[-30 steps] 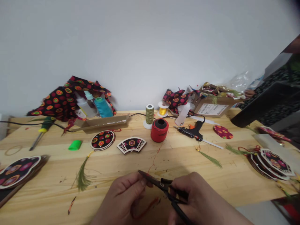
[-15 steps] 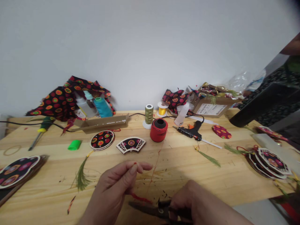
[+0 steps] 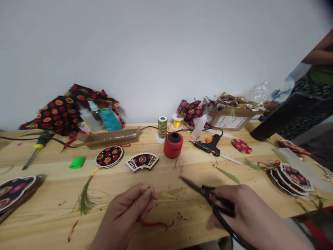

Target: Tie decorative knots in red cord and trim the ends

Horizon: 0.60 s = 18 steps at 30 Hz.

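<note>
- Here's the change: the right hand (image 3: 241, 211) has swung the black-handled scissors (image 3: 208, 196) up and out to the lower right of the frame, away from the thread, blades together and pointing upper left.
- Its fingers are clenched around the handles, a firm grasp on the scissors.
- Over on the left, the left hand (image 3: 125, 211) sits low of centre, thumb and fingertips (image 3: 147, 194) pinched tight on the red thread (image 3: 153, 224).
- That thread shows a tiny tip above the fingers, and a loose length curves along the wooden table (image 3: 182, 184) at bottom centre.
- Just ahead, a red thread spool (image 3: 173, 145) stands upper centre, a small thread loop (image 3: 179, 164) lying right below it.
- Left of the hands, a green peacock feather (image 3: 84, 199) lies flat.
</note>
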Motion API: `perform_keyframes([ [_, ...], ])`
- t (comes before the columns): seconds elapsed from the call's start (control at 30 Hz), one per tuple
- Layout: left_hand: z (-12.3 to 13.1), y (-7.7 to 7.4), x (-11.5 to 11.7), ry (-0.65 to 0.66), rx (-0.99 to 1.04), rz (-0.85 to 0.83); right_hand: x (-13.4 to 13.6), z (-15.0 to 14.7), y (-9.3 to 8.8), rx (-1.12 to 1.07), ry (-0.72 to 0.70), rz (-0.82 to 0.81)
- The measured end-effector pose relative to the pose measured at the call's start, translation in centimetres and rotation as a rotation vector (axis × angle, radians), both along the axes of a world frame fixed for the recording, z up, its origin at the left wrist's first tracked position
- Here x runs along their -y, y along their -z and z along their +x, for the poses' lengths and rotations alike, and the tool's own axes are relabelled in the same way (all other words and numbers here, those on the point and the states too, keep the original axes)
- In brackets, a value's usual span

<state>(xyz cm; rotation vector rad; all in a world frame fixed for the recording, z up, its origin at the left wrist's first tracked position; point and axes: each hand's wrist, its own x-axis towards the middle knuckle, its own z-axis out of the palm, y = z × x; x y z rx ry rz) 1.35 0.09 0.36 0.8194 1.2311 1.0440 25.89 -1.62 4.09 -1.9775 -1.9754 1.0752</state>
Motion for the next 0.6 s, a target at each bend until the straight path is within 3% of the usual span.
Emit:
perform_keyframes([
  [0.07,-0.1,0.1,0.0,-0.002,0.021,0.0,-0.6,0.9,1.5,0.422,0.05,0.158],
  [0.13,-0.2,0.1,0.1,0.025,0.03,0.012,-0.9,1.3,2.7,0.577,0.065,0.143],
  [0.23,-0.2,0.3,0.1,0.049,0.031,0.02,-0.6,1.3,3.3,0.495,0.021,0.159],
  [0.33,0.0,0.3,0.1,0.044,0.02,0.008,-0.3,1.1,2.6,0.397,-0.014,0.159],
  [0.47,0.1,0.1,0.2,0.06,0.006,0.009,-1.7,2.0,2.1,0.537,0.07,0.235],
  [0.6,0.2,-0.1,0.4,0.062,0.032,0.018,-4.0,3.4,3.4,0.648,0.106,0.413],
])
